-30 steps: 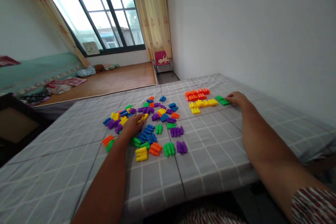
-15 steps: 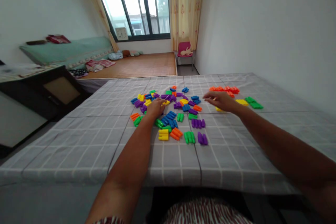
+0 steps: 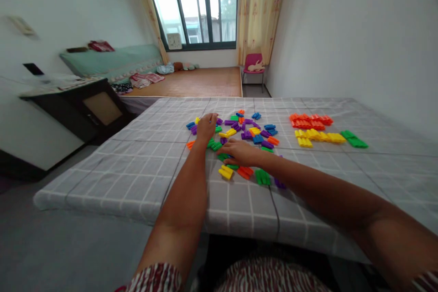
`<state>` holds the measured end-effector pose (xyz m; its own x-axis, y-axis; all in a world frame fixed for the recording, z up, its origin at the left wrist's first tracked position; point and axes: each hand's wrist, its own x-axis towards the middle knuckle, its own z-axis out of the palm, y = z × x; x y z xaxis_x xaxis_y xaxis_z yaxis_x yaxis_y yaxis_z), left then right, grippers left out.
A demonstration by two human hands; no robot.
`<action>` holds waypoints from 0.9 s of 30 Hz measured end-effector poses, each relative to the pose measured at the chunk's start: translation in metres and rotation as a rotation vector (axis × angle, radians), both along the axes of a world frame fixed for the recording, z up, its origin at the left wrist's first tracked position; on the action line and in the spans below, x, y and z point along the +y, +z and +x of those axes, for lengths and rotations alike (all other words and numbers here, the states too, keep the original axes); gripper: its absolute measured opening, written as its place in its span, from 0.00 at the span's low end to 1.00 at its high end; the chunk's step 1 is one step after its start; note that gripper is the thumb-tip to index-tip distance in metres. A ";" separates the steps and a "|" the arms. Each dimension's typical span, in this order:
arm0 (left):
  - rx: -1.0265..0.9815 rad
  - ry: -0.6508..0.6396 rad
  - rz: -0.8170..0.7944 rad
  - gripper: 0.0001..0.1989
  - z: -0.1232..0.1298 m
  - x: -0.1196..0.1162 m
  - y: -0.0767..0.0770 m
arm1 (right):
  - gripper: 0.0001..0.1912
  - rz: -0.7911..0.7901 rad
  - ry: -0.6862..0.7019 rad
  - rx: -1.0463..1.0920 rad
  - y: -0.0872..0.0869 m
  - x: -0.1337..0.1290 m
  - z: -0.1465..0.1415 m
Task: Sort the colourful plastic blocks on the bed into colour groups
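Observation:
Many small plastic building blocks, shaped like short joined tubes, lie scattered on the tablecloth [image 3: 164, 155]. My left hand [image 3: 207, 127] is over the far left part of the pile, fingers bent slightly apart, with purple and green blocks beside it; no block shows in it. My right hand [image 3: 239, 151] reaches across the near part of the pile. Its fingers and thumb are parted above a green block [image 3: 223, 157], and it hides the blue blocks beneath. In front of it lie a yellow block [image 3: 226, 172], an orange block [image 3: 245, 172] and a green block [image 3: 263, 177].
On the right, blocks are grouped by colour: orange blocks [image 3: 310, 122], a row of yellow blocks [image 3: 320, 137] and green blocks [image 3: 354, 139]. Beyond the table are a bed [image 3: 205, 83] and a pink chair [image 3: 253, 61]. A dark cabinet [image 3: 99, 109] stands at the left.
My right hand has moved left from beside the yellow blocks to the near part of the pile. My left hand has shifted farther back. The view has turned slightly left.

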<state>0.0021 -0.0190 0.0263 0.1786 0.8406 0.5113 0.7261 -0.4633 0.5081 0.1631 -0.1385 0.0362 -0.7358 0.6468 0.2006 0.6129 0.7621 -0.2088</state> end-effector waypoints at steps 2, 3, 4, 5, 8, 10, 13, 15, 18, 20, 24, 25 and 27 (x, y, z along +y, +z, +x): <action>-0.156 0.042 -0.017 0.19 -0.015 0.008 0.004 | 0.17 -0.015 -0.019 -0.028 -0.003 0.011 0.002; -0.228 0.059 -0.039 0.18 -0.023 0.012 0.006 | 0.18 -0.022 -0.055 -0.029 -0.004 0.017 0.006; -0.291 0.073 -0.062 0.16 -0.030 0.015 0.006 | 0.19 -0.032 -0.102 -0.019 -0.004 0.023 0.010; -0.339 0.086 -0.080 0.16 -0.036 0.018 0.005 | 0.19 -0.046 -0.154 -0.002 -0.004 0.029 0.015; -0.394 0.138 -0.092 0.16 -0.045 0.022 0.002 | 0.15 -0.093 -0.309 0.045 -0.004 0.046 0.025; -0.394 0.168 -0.091 0.15 -0.045 0.021 0.000 | 0.12 -0.102 -0.380 0.054 -0.002 0.054 0.025; -0.436 0.186 -0.080 0.16 -0.043 0.018 -0.002 | 0.10 -0.019 -0.404 0.049 0.004 0.057 0.011; -0.486 0.207 -0.057 0.16 -0.044 0.019 -0.004 | 0.09 0.099 -0.375 0.023 0.010 0.055 -0.004; -0.558 0.241 -0.033 0.16 -0.046 0.023 -0.007 | 0.11 0.150 -0.295 -0.084 0.014 0.051 -0.031; -0.614 0.234 -0.027 0.15 -0.047 0.027 -0.011 | 0.14 0.102 -0.275 -0.181 0.013 0.050 -0.049; -0.722 0.190 -0.029 0.13 -0.045 0.032 -0.017 | 0.22 0.085 -0.348 -0.287 0.007 0.053 -0.071; -0.738 0.179 -0.032 0.13 -0.045 0.033 -0.018 | 0.22 0.065 -0.358 -0.290 0.007 0.055 -0.072; -0.755 0.162 -0.036 0.13 -0.044 0.033 -0.019 | 0.23 -0.005 -0.343 -0.269 0.007 0.059 -0.069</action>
